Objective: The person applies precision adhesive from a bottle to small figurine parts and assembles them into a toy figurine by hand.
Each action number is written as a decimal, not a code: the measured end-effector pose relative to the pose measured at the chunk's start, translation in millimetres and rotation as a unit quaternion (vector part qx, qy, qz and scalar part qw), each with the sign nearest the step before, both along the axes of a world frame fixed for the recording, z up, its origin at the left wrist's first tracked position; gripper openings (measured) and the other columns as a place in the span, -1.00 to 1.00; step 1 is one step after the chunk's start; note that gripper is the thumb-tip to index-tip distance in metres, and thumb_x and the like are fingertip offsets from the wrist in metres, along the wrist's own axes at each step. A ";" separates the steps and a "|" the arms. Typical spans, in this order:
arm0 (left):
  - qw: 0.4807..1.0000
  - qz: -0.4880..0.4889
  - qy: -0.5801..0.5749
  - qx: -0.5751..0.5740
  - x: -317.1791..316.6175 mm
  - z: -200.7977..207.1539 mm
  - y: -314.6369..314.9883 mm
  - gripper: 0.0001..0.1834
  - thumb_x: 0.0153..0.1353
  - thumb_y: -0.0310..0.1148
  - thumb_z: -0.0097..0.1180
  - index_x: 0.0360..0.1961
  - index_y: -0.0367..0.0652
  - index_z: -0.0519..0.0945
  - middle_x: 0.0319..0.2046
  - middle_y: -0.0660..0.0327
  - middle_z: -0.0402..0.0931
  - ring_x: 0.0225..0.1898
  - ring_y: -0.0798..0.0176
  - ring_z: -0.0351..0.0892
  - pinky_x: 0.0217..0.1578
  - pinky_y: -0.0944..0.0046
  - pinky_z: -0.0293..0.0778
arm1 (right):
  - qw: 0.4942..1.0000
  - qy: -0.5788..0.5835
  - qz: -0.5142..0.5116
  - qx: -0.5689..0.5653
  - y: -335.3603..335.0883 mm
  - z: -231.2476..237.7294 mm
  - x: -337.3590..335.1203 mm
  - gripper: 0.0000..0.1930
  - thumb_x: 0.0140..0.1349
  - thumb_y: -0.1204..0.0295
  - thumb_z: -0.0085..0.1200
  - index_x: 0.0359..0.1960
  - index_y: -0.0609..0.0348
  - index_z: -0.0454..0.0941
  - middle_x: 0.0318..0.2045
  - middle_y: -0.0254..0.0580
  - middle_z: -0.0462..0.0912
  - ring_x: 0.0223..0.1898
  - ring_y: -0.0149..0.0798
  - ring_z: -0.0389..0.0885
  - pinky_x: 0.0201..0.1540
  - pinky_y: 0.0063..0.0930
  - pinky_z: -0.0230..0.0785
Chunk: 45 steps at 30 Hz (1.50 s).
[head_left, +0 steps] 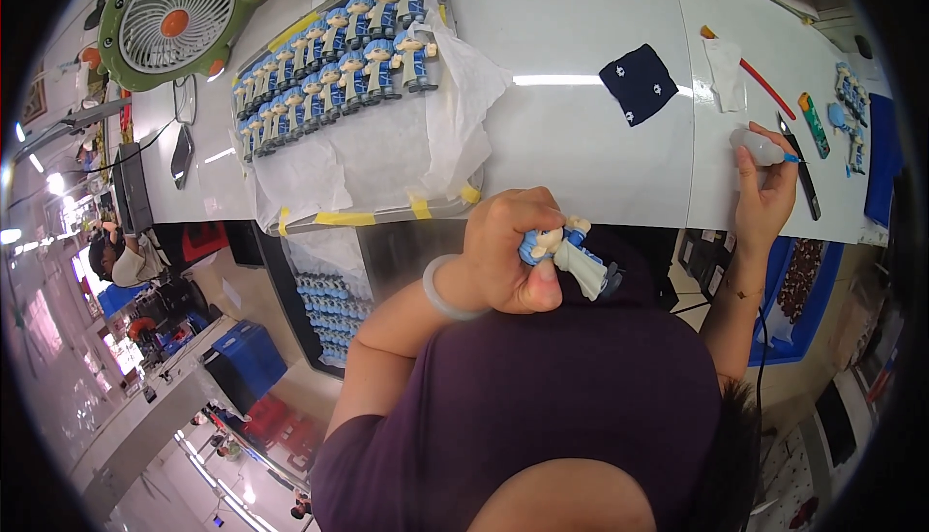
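Observation:
My left hand is closed around a small figurine with blue hair and a pale robe, held in front of my chest at the table's near edge. Its head sits between thumb and fingers, its dark feet pointing right. On the right, my right hand grips a small translucent squeeze bottle with a blue tip, just over the white table. A black-handled craft knife lies right beside that hand. Left of my hands, rows of matching figurines stand on a paper-lined tray edged with yellow tape.
A dark patterned cloth and a white cloth lie on the table, near a red strip and a green packet. More figurines lie far right. A green fan stands at the left; a blue bin is below the table.

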<state>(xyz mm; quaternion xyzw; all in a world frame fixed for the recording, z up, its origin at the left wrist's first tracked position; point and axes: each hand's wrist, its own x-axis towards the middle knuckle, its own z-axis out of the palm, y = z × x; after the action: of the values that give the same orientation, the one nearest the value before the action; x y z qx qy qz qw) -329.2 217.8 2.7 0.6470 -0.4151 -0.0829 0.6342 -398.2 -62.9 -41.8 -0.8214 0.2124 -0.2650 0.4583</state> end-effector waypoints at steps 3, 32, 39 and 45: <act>0.998 0.015 0.057 -0.003 -3.3 0.5 -0.5 -0.65 0.06 -0.26 -0.07 -0.26 -0.28 0.17 -0.53 0.10 0.30 -0.53 0.37 0.26 -0.51 0.41 0.24 | 0.999 0.010 -0.020 -0.030 0.9 2.0 -1.0 -0.71 0.02 0.55 0.07 -0.18 0.25 0.36 -0.19 -0.20 0.50 -0.18 -0.39 0.40 -0.06 -0.57 0.20; 0.982 -0.005 0.167 0.083 -3.3 2.3 9.8 -0.69 -0.08 -0.39 -0.16 -0.26 -0.25 0.24 -0.46 0.13 0.37 -0.52 0.29 0.29 -0.43 0.36 0.28 | 0.962 0.000 0.231 0.143 72.4 62.6 38.8 -0.85 -0.07 0.66 0.05 -0.40 0.26 0.49 -0.44 -0.20 0.52 -0.39 -0.25 0.46 -0.29 -0.54 0.30; 0.942 -0.133 0.277 0.131 1.9 13.5 8.1 -0.70 -0.05 -0.44 -0.15 -0.22 -0.26 0.30 -0.36 0.14 0.30 -0.31 0.23 0.31 -0.23 0.33 0.26 | 0.781 0.051 0.621 0.044 92.0 88.2 70.0 -0.84 -0.16 0.69 0.06 -0.50 0.20 0.48 -0.50 -0.22 0.49 -0.41 -0.27 0.44 -0.32 -0.51 0.26; 0.936 -0.088 0.337 0.048 20.3 29.8 57.7 -0.69 0.05 -0.46 -0.09 -0.13 -0.21 0.26 -0.26 0.25 0.28 -0.16 0.43 0.23 -0.11 0.39 0.17 | 0.917 0.082 0.375 -0.109 57.8 83.0 64.7 -0.83 -0.09 0.67 -0.02 -0.40 0.23 0.46 -0.44 -0.13 0.49 -0.32 -0.15 0.45 -0.22 -0.38 0.28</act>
<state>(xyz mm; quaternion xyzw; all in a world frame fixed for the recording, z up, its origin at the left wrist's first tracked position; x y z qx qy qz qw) -308.9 275.5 32.5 0.5719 -0.2280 -0.3708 0.6953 -333.5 -5.1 41.2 -0.9047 -0.1045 -0.0267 0.4122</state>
